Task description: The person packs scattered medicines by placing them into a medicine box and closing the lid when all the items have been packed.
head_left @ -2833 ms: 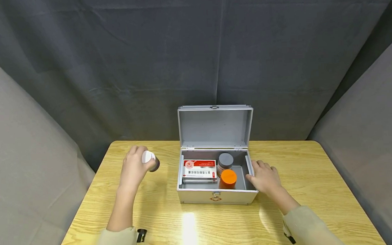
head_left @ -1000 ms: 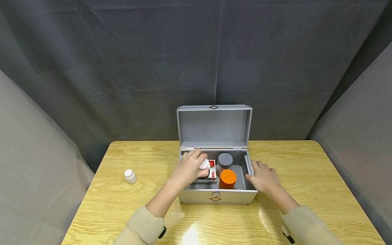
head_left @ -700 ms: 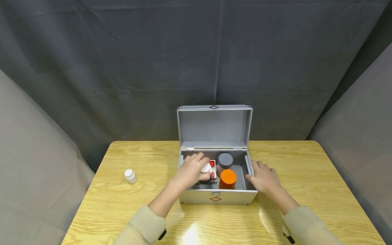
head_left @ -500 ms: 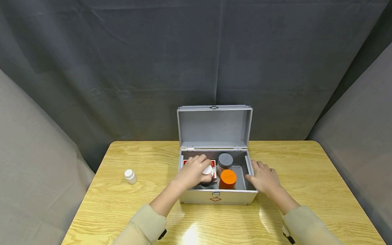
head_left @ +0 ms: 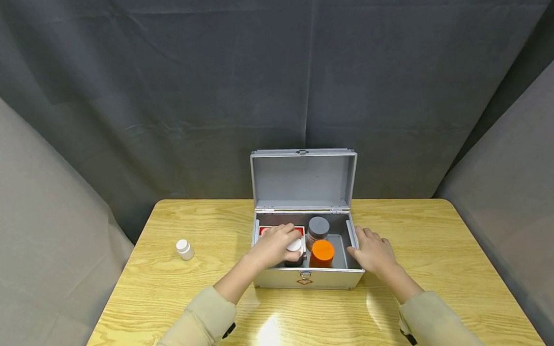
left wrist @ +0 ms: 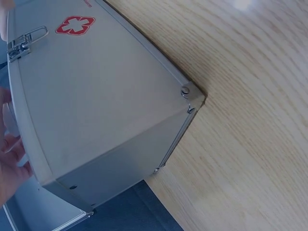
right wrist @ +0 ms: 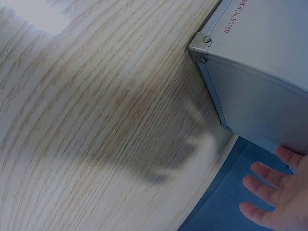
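Observation:
A silver first-aid box (head_left: 331,279) stands on the table with its lid raised. Inside it, my left hand (head_left: 274,244) holds a dark pill bottle with a white cap (head_left: 294,244) near the front wall; the fingers hide much of the bottle. Behind that hand lies a red-and-white medicine carton (head_left: 299,230), mostly covered. To the right stand a grey-capped jar (head_left: 318,227) and an orange-capped jar (head_left: 322,253). My right hand (head_left: 375,249) rests at the box's right rim, thumb over the edge. The right wrist view shows its fingers (right wrist: 262,190) spread and fairly straight.
A small white bottle (head_left: 185,249) stands on the wooden table (head_left: 214,216) left of the box. A grey curtain (head_left: 210,94) hangs behind the table's far edge. In the left wrist view, a metal latch (left wrist: 24,43) sits on the box's front.
My left hand has carried the white-capped bottle from the table's left side into the box, then lower and slightly right. The small white bottle has come into sight. The right hand stays put.

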`<action>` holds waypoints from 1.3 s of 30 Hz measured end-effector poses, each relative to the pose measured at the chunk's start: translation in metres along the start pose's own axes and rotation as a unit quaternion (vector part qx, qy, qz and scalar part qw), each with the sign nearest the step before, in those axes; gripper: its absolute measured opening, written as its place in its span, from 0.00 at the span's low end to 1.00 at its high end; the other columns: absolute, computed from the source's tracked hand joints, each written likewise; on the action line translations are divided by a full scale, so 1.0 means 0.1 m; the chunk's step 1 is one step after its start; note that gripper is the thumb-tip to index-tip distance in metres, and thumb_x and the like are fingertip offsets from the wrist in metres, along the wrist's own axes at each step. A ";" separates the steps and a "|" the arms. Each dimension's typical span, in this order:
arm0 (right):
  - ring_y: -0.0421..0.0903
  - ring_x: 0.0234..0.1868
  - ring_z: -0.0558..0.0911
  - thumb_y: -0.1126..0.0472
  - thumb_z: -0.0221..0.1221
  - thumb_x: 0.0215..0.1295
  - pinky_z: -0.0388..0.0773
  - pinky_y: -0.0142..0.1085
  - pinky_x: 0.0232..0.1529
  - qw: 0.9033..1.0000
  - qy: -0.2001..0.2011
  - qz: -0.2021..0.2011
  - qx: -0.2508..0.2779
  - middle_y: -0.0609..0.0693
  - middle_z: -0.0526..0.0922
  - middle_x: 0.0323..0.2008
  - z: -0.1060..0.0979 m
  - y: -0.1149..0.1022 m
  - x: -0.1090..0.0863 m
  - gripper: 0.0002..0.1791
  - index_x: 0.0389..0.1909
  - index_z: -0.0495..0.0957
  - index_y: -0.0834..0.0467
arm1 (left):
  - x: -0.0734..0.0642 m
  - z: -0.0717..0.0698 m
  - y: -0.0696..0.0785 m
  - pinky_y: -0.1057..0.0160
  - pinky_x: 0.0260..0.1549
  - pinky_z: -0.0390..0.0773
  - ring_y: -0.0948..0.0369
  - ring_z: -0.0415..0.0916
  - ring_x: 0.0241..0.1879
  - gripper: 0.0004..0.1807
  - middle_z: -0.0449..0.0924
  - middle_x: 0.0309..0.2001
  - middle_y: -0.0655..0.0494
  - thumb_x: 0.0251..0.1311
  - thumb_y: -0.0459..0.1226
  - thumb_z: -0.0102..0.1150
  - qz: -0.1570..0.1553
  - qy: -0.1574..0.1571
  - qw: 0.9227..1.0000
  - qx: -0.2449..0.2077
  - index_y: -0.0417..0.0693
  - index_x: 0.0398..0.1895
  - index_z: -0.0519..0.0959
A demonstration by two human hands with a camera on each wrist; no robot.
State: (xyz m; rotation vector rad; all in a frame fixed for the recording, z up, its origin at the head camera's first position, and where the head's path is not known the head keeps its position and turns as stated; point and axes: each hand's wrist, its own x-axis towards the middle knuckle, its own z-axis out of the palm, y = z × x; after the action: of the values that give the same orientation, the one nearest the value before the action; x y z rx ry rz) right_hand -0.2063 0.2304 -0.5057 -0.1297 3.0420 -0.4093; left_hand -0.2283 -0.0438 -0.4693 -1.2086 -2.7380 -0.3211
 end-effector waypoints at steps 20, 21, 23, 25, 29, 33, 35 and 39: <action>0.67 0.57 0.64 0.47 0.49 0.60 0.57 0.65 0.53 1.000 -0.003 0.003 0.003 0.69 0.63 0.59 0.00 0.00 0.00 0.37 0.65 0.55 0.65 | 0.06 0.12 -0.09 0.73 0.35 0.70 0.65 0.70 0.36 0.16 0.73 0.38 0.59 0.49 0.44 0.63 0.049 -0.081 0.994 -0.053 0.50 0.41 0.77; 0.68 0.57 0.64 0.47 0.49 0.60 0.57 0.65 0.53 1.000 -0.003 0.003 0.003 0.69 0.63 0.59 0.00 0.00 0.00 0.37 0.65 0.55 0.66 | 0.07 0.13 -0.10 0.73 0.35 0.70 0.65 0.70 0.36 0.16 0.73 0.39 0.59 0.49 0.44 0.63 0.046 -0.084 0.994 -0.055 0.50 0.41 0.77; 0.68 0.57 0.64 0.47 0.49 0.60 0.57 0.65 0.53 1.000 -0.003 0.002 0.004 0.69 0.63 0.59 0.00 0.00 0.00 0.37 0.65 0.55 0.66 | 0.07 0.14 -0.10 0.74 0.34 0.70 0.65 0.70 0.35 0.15 0.73 0.39 0.59 0.49 0.44 0.64 0.045 -0.087 0.993 -0.059 0.50 0.40 0.77; 0.68 0.57 0.64 0.47 0.49 0.60 0.57 0.65 0.53 1.000 -0.003 0.002 0.005 0.69 0.63 0.59 0.00 0.00 0.00 0.37 0.65 0.55 0.66 | 0.08 0.15 -0.11 0.75 0.33 0.69 0.65 0.70 0.34 0.15 0.74 0.39 0.58 0.48 0.43 0.64 0.046 -0.091 0.993 -0.062 0.50 0.39 0.77; 0.68 0.57 0.64 0.47 0.49 0.61 0.57 0.65 0.53 1.000 -0.002 0.001 0.008 0.69 0.63 0.59 0.00 0.00 0.00 0.37 0.65 0.55 0.66 | 0.09 0.16 -0.11 0.75 0.33 0.69 0.65 0.70 0.35 0.14 0.74 0.39 0.58 0.48 0.43 0.65 0.049 -0.092 0.992 -0.067 0.49 0.38 0.78; 0.67 0.57 0.64 0.47 0.49 0.61 0.57 0.65 0.53 1.000 0.000 0.001 0.010 0.68 0.63 0.59 0.00 0.01 0.00 0.37 0.65 0.56 0.65 | 0.09 0.18 -0.11 0.76 0.35 0.69 0.65 0.71 0.35 0.15 0.75 0.39 0.58 0.48 0.42 0.65 0.046 -0.097 0.992 -0.071 0.49 0.39 0.78; 0.67 0.57 0.64 0.47 0.49 0.61 0.57 0.65 0.52 1.000 0.000 0.001 0.010 0.68 0.64 0.59 0.01 0.01 0.00 0.36 0.65 0.56 0.64 | 0.09 0.19 -0.10 0.76 0.35 0.70 0.65 0.71 0.36 0.15 0.75 0.40 0.58 0.48 0.43 0.66 0.040 -0.104 0.991 -0.074 0.49 0.40 0.78; 0.67 0.57 0.64 0.47 0.49 0.61 0.57 0.65 0.53 1.000 -0.001 0.001 0.012 0.68 0.64 0.59 0.01 0.01 0.01 0.36 0.64 0.56 0.64 | 0.08 0.19 -0.10 0.75 0.35 0.71 0.64 0.71 0.36 0.17 0.75 0.41 0.57 0.49 0.43 0.66 0.029 -0.115 0.990 -0.081 0.48 0.42 0.79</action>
State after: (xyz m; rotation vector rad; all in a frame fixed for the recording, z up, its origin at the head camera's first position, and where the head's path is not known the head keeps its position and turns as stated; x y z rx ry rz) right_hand -0.2072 0.2314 -0.5075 -0.1259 3.0349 -0.4445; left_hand -0.2419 -0.0395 -0.4878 -1.4481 -2.9097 -0.4292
